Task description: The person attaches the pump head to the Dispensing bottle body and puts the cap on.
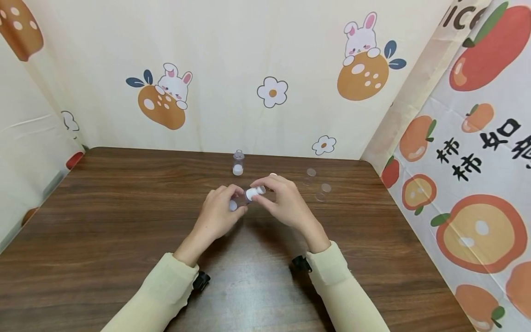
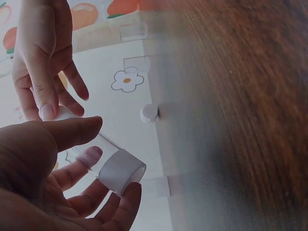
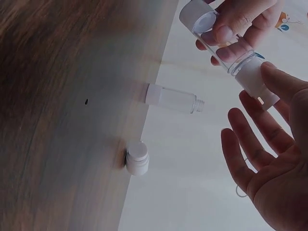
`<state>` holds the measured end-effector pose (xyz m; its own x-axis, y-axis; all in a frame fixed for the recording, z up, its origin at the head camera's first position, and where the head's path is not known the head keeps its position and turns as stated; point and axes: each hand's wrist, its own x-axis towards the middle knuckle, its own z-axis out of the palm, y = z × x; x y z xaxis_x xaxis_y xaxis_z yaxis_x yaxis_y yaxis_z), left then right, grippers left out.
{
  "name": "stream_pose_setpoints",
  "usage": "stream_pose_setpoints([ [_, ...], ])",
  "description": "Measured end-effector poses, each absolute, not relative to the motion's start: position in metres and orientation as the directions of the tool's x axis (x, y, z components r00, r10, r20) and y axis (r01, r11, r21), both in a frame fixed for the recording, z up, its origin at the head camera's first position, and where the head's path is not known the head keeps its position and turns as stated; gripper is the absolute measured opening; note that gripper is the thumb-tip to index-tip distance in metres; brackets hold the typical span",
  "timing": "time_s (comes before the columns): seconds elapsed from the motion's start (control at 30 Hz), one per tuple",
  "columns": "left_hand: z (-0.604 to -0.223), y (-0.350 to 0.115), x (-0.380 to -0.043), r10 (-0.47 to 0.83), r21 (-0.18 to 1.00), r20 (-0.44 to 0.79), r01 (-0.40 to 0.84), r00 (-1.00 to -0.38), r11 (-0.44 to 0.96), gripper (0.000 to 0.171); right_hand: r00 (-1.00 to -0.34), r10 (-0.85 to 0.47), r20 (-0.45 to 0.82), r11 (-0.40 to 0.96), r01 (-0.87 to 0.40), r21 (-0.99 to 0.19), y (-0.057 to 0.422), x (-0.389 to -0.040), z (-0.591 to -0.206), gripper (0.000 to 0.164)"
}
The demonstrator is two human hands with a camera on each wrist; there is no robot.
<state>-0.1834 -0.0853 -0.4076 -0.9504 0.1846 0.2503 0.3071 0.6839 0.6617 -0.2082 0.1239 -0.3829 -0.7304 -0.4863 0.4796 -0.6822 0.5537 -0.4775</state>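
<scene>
Above the wooden surface (image 1: 124, 221), a tilted clear bottle (image 3: 219, 53) held by the left grip (image 1: 221, 207), a white top (image 3: 251, 79) pinched at its neck by the right grip (image 1: 287, 199), two clear covers (image 1: 326, 187) set to the right, another bottle (image 1: 238, 163) stood upright farther back.

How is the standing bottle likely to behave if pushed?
The standing bottle would probably tip easily, being clearly taller than wide. Once down, its round body would likely roll on the table. Its clear upper body shows no contents, so it may be light.
</scene>
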Motion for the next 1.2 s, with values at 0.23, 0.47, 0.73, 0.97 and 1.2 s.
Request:
stream_pose_setpoints([
  [0.23, -0.405, -0.084, -0.181, 0.190, 0.671, 0.214, 0.286, -0.958, 0.684, 0.034, -0.761, -0.451, 0.466, 0.560, -0.648, -0.517, 0.123, -0.206, -0.382, 0.019],
  [0.47, -0.404, -0.084, -0.182, 0.194, 0.667, 0.214, 0.288, -0.957, 0.687, 0.034, -0.781, -0.431, 0.452, 0.583, -0.624, -0.520, 0.123, -0.207, -0.381, 0.023],
  [0.73, -0.404, -0.084, -0.181, 0.195, 0.667, 0.207, 0.284, -0.959, 0.689, 0.034, -0.771, -0.454, 0.446, 0.565, -0.637, -0.524, 0.127, -0.206, -0.378, 0.036],
  [0.97, -0.403, -0.084, -0.181, 0.187, 0.675, 0.195, 0.270, -0.963, 0.687, 0.036, -0.716, -0.509, 0.478, 0.517, -0.698, -0.496, 0.133, -0.207, -0.376, 0.040],
  [1.2, -0.403, -0.084, -0.180, 0.186, 0.673, 0.196, 0.270, -0.963, 0.688, 0.035, -0.695, -0.538, 0.477, 0.494, -0.718, -0.490, 0.134, -0.208, -0.376, 0.040],
])
